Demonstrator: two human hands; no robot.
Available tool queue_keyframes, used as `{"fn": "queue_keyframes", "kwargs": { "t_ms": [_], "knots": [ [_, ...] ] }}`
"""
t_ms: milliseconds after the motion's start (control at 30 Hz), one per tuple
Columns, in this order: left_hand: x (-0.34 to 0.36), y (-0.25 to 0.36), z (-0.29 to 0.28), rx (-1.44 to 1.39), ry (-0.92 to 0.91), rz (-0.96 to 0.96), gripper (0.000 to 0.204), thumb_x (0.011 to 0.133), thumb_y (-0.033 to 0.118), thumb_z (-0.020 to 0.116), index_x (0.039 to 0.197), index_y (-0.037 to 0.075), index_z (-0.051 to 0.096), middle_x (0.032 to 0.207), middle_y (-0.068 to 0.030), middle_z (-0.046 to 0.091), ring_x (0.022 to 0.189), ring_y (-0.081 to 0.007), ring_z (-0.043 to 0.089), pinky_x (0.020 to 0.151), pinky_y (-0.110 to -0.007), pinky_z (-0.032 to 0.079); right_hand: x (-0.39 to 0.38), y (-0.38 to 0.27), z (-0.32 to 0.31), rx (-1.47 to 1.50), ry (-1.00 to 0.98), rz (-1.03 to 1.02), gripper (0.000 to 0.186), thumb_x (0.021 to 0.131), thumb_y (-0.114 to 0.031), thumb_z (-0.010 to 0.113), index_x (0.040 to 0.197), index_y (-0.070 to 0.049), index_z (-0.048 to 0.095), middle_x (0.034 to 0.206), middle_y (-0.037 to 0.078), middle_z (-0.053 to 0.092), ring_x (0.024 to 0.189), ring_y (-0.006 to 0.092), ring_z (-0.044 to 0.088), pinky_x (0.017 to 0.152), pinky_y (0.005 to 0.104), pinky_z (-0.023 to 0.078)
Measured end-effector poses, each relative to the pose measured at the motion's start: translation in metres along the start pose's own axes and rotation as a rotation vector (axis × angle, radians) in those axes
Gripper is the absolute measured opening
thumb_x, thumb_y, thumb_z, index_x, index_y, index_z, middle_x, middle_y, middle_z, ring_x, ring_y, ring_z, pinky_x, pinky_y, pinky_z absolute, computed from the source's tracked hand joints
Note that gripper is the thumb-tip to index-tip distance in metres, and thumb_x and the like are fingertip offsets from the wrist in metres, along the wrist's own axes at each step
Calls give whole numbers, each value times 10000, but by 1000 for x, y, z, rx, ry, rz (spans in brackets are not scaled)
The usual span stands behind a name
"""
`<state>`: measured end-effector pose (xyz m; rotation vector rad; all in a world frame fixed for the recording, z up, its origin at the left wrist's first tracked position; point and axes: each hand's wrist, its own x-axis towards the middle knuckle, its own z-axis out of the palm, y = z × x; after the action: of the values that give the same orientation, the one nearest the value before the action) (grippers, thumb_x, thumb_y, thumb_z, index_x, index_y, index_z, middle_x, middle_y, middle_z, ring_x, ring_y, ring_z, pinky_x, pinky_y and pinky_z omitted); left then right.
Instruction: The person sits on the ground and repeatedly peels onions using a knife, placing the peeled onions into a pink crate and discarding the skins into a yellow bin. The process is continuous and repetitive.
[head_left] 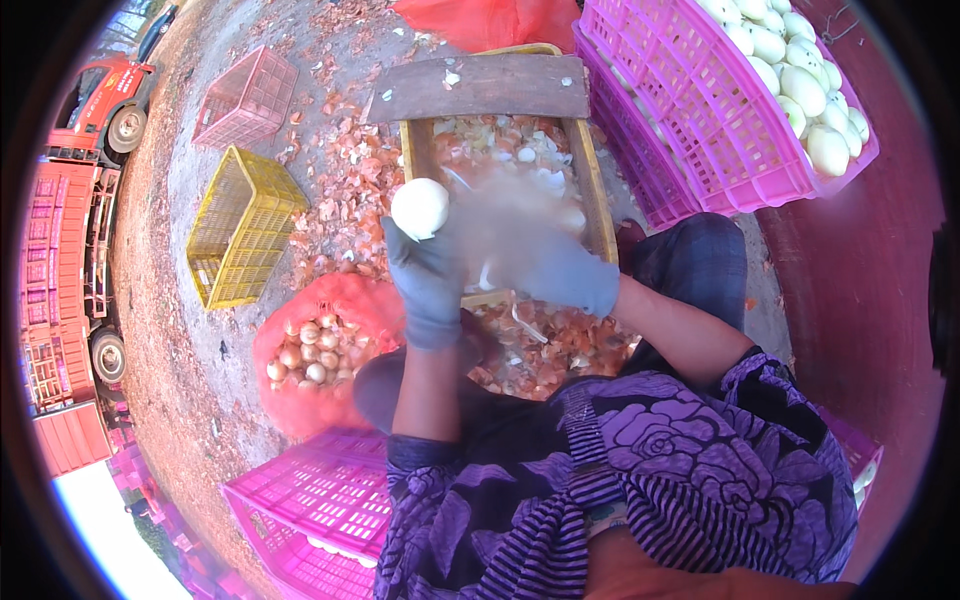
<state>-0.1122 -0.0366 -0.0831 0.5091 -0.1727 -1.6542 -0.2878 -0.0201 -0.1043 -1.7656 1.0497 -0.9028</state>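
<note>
A peeled white onion (pixel 420 208) sits in the fingers of my left hand (pixel 422 285), which wears a grey glove and is closed round it from below. My right hand (pixel 555 262), gloved too, is just to the right, over the wooden box. Motion smears its fingers, so whether they hold anything is hidden. Beneath both hands stands the yellow-edged wooden box (pixel 597 190), with onion skins (pixel 500 140) and pale pieces in it. A dark board (pixel 480 88) lies across its far end.
A red mesh bag (pixel 275 395) of unpeeled onions (pixel 318 350) stands at left. Pink crates (pixel 690 110) at right hold peeled onions (pixel 800 85). Another pink crate (pixel 310 490) is near left. Yellow (pixel 245 230) and pale pink (pixel 245 95) crates lie farther left; beyond is a red truck (pixel 65 270).
</note>
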Motion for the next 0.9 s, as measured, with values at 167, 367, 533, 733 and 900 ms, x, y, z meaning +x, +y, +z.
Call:
{"fn": "queue_keyframes", "kwargs": {
  "t_ms": [167, 367, 533, 733, 900],
  "knots": [
    [0, 9, -5, -122, 38, -96, 567, 999, 518, 543, 1358, 79, 529, 1277, -160, 619, 1139, -331, 602, 990, -491, 501, 11, -5, -43, -8, 10, 227, 660, 882, -165, 633, 1506, -59, 447, 1237, 226, 665, 1144, 330, 649, 987, 407, 494],
    [-4, 27, -13, -140, -25, -55, 614, 960, 523, 618, 1365, 70, 538, 1297, -192, 614, 1148, -332, 608, 950, -486, 538, 4, -15, -43, -69, 23, 244, 620, 898, -176, 627, 1488, -59, 475, 1276, 209, 659, 1130, 319, 657, 972, 412, 501],
    [-29, 63, 15, 8, -158, 191, 659, 916, 509, 690, 1383, 71, 536, 1350, -215, 600, 1175, -350, 607, 976, -508, 532, 11, -14, -39, -40, -68, 224, 618, 917, -187, 653, 1499, -84, 471, 1241, 132, 689, 1045, 237, 683, 940, 379, 520],
    [-91, 127, 12, 29, -209, 456, 620, 934, 375, 696, 1391, 1, 506, 1383, -223, 566, 1199, -365, 595, 1055, -524, 497, 14, -2, -13, -94, -71, 215, 550, 901, -203, 650, 1424, -65, 549, 1106, 159, 722, 1016, 288, 696, 911, 400, 528],
    [-202, 218, 31, -306, -638, 952, 943, 735, 161, 866, 1458, -89, 315, 1399, -279, 495, 1148, -340, 611, 989, -441, 543, 9, -3, -9, -8, -136, 313, 539, 890, -180, 673, 1405, -60, 568, 1093, 139, 726, 1020, 266, 701, 913, 382, 526]
  ]
}}
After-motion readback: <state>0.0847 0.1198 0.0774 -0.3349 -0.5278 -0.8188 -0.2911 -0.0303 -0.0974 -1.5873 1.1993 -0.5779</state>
